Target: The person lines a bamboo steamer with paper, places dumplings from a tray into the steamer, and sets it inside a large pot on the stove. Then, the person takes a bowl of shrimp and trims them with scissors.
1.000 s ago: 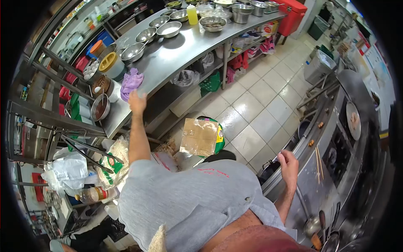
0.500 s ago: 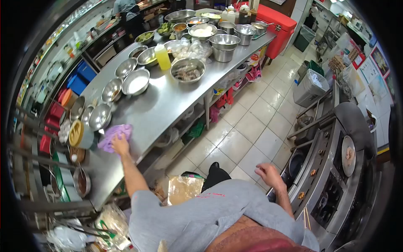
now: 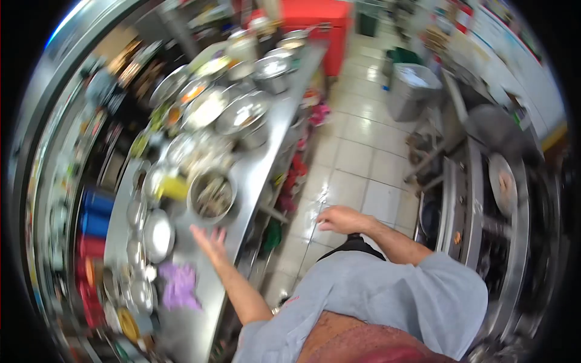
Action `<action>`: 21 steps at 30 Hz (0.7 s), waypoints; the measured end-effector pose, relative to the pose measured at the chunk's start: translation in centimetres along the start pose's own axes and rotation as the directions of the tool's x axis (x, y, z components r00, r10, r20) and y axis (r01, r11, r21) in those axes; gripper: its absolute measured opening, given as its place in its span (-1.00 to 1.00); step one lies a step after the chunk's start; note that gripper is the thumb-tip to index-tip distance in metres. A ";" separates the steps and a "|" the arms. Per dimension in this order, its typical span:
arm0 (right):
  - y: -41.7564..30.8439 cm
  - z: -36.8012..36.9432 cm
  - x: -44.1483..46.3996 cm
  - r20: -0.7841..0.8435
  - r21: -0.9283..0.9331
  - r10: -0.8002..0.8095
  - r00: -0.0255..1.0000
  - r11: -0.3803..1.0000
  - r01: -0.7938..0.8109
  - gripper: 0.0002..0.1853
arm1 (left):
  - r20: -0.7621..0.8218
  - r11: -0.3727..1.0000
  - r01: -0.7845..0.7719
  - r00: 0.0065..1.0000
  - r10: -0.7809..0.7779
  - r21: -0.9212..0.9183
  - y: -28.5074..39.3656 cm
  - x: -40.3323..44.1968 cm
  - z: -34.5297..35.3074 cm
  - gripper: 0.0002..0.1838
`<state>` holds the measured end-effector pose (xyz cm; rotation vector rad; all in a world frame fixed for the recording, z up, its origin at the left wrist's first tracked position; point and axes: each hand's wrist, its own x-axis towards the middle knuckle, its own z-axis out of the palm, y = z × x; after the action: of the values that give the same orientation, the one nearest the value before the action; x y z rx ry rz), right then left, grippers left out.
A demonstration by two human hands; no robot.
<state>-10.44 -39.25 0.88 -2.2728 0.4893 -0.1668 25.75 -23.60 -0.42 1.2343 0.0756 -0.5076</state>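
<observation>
My left hand (image 3: pixel 211 244) is open over the steel counter (image 3: pixel 209 290), fingers apart and holding nothing, just below a metal bowl (image 3: pixel 212 195) of dark pieces of food. The purple cloth (image 3: pixel 178 285) lies crumpled on the counter to its lower left, apart from the hand. Over the floor, in front of my body, my right hand (image 3: pixel 336 219) has its fingers curled; whether anything is inside them is too blurred to tell.
Metal bowls and a yellow bottle (image 3: pixel 173 188) crowd the counter. A red cooler (image 3: pixel 339 36) stands at its far end. The stove (image 3: pixel 484 242) and a grey bin (image 3: pixel 414 91) are on the right. Another person (image 3: pixel 101 91) is at the upper left.
My left hand has let go of the purple cloth and moved along the counter toward the bowl of dark food. My right hand has come inward from the stove side. The view has turned.
</observation>
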 end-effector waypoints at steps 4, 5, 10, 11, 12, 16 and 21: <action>4.4 -4.1 0.6 0.055 0.069 0.158 0.986 0.984 -0.161 -0.72 | -0.011 0.992 -0.002 1.000 0.004 0.124 -2.0 4.9 1.3 -0.21; 5.8 -5.5 0.5 0.098 0.075 0.163 0.982 0.982 -0.171 -0.72 | -0.021 0.991 -0.038 0.999 0.041 0.126 -2.9 6.5 0.8 -0.31; 14.3 -13.6 -1.0 0.019 0.085 0.208 0.978 0.974 -0.209 -0.70 | -0.160 0.895 -0.174 0.953 0.258 0.411 -3.3 3.1 3.0 -0.51; 16.2 -15.7 -1.4 -0.011 0.107 0.226 0.974 0.969 -0.223 -0.70 | -0.141 0.891 -0.178 0.956 0.257 0.417 -3.2 1.8 3.5 -0.55; 18.6 -17.4 -1.7 -0.021 0.113 0.233 0.972 0.967 -0.230 -0.70 | -0.169 0.874 -0.136 0.956 0.239 0.466 -2.7 0.2 4.7 -0.58; 26.1 -23.1 -2.3 -0.225 0.113 0.298 0.928 0.954 -0.279 -0.68 | -0.022 0.816 -0.127 0.985 0.169 0.563 -2.6 -4.1 11.5 -0.58; 30.1 -30.4 -0.9 -0.373 0.163 0.402 0.837 0.916 -0.367 -0.58 | 0.107 0.586 -0.045 0.992 -0.072 0.809 -3.2 -9.1 28.1 -0.60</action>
<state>-28.27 -78.13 -0.42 -2.0060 1.1240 -0.4429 10.35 -47.05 9.29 2.1130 -0.3032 -0.6659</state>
